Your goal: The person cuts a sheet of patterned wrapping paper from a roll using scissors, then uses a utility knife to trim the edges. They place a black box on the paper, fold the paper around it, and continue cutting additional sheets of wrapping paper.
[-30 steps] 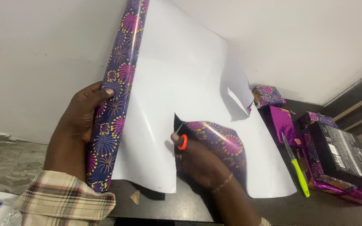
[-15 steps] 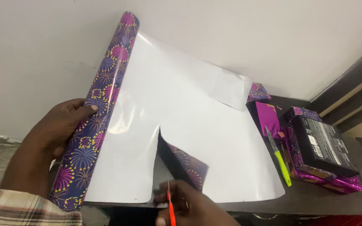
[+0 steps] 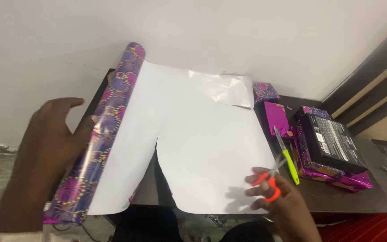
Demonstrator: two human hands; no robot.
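A roll of purple wrapping paper (image 3: 106, 130) with firework patterns lies on a dark table (image 3: 363, 197). Its white underside sheet (image 3: 202, 139) spreads flat to the right, with a cut running up from the near edge. My left hand (image 3: 45, 148) hovers over the roll's left side, fingers spread, the thumb touching it. My right hand (image 3: 276, 197) holds orange-handled scissors (image 3: 269, 183) above the sheet's near right corner.
A knife with a lime green handle (image 3: 286, 157) lies just right of the sheet. Beyond it a black box (image 3: 332, 143) rests on purple foil wrap, with smaller purple wrapped parcels (image 3: 272, 105) behind. A white wall stands at the back.
The roll and sheet have gone down from tilted up to flat on the table. My left hand released its grip. My right hand carried the scissors from the cut to the right.
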